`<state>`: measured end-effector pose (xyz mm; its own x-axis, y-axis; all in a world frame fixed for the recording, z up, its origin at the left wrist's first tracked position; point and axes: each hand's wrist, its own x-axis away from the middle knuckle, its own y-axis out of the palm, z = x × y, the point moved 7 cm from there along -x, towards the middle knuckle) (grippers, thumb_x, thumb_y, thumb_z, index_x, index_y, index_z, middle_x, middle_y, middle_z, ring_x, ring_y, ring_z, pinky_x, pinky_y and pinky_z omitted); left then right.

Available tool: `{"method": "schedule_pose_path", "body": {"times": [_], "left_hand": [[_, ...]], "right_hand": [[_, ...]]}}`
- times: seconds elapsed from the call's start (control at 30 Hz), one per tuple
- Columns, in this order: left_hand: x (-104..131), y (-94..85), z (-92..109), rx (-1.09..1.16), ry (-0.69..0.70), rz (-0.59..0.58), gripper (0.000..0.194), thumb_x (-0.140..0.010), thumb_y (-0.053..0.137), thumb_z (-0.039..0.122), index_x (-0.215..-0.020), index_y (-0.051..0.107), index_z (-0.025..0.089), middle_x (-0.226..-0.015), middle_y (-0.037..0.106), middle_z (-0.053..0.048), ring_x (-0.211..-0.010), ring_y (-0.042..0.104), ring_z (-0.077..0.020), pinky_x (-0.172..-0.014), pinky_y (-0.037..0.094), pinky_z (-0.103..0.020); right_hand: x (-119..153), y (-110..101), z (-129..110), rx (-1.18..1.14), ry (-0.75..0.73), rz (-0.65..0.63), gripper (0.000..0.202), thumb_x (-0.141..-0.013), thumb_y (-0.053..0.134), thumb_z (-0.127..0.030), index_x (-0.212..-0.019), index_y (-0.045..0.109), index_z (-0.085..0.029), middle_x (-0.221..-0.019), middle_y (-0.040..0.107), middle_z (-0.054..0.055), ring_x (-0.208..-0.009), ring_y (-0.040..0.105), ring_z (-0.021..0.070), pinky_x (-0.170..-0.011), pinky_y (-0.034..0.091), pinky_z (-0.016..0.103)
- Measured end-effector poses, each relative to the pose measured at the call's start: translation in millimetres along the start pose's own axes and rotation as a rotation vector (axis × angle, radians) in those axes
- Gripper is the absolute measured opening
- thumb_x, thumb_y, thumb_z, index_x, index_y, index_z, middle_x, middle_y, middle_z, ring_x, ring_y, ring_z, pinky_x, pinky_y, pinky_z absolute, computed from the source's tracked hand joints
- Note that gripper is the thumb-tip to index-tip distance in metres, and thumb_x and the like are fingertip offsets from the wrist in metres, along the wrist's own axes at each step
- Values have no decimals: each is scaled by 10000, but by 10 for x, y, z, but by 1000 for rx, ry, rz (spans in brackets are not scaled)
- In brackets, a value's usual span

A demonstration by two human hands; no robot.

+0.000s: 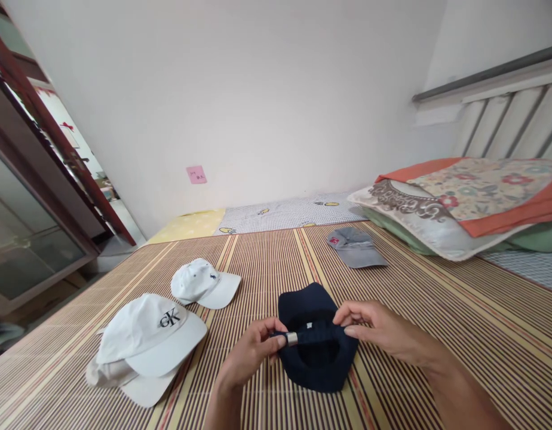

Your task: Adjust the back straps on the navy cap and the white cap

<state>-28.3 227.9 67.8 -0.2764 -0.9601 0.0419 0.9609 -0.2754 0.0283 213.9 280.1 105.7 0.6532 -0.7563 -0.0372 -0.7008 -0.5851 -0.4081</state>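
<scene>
A dark navy cap (321, 364) lies upside down on the striped mat, its inside facing up and its brim pointing away from me. My left hand (258, 349) pinches the left end of its back strap, beside a small metal buckle (292, 338). Thumb and fingers of my right hand (377, 328) close on the strap's right end at the cap's edge. A small white label (309, 325) shows inside the cap.
On the left lie a white cap with black letters (146, 334), a beige cap (146, 388) under it, and a smaller white cap (199, 280). A grey cap (354, 246) sits farther back. Pillows (437, 221) are piled at the right, below a radiator (509, 122).
</scene>
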Motion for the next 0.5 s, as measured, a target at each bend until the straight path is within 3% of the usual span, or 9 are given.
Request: {"method": "schedule_pose_path", "body": {"times": [0.13,0.27,0.5], "left_hand": [[3,-16,-61,36,-29,-51,331,-859,798,454,-903,637,169,-591,526,89,-441,420,-37,-452,292,-175],[0,-6,-125,63,-54,-90,367,-853,793,491,-886,598,182,-589,580,80,-376,516,-64,-386,347,-176],[0,8,-94,69,-31,-75,380,-853,794,500,-889,615,166,-636,621,48,-418,554,-65,-418,385,-174]], "right_hand": [[18,-6,11,-6,21,-1,163,-933,607,-274,-1028,725,-216,-933,702,19,-889,636,193,-811,469,339],[32,-18,6,25,27,14,169,-962,595,-304,-1026,727,-220,-894,675,7,-848,609,182,-779,454,330],[28,-39,30,53,36,27,171,-960,595,-305,-1025,734,-230,-940,688,13,-886,613,191,-809,456,340]]}}
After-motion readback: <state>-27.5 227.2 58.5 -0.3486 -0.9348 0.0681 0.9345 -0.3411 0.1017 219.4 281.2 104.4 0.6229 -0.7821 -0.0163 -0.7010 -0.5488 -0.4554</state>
